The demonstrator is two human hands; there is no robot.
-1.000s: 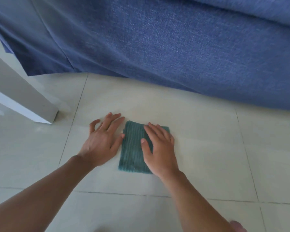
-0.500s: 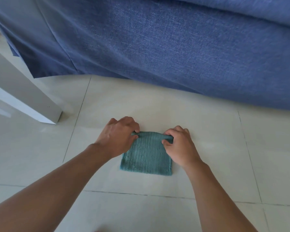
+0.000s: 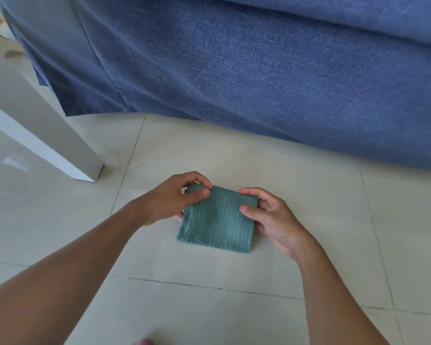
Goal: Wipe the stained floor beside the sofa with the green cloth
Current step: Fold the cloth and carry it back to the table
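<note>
A folded green cloth [image 3: 217, 222] lies on the pale tiled floor [image 3: 234, 155] just in front of the blue sofa [image 3: 259, 70]. My left hand [image 3: 172, 197] pinches the cloth's far left corner between thumb and fingers. My right hand [image 3: 271, 217] grips the cloth's right edge, thumb on top and fingers curled around the far right corner. The far edge looks slightly lifted off the tiles. No stain is plainly visible on the floor.
A white furniture leg or panel [image 3: 47, 135] slants down to the floor at the left, ending near the cloth. The sofa's fabric skirt reaches the floor across the back. Grout lines cross the tiles around the cloth.
A second ago both hands lay flat on the cloth. They then curled onto its far corners, and now grip its left corner and right edge; the view has shifted slightly.
</note>
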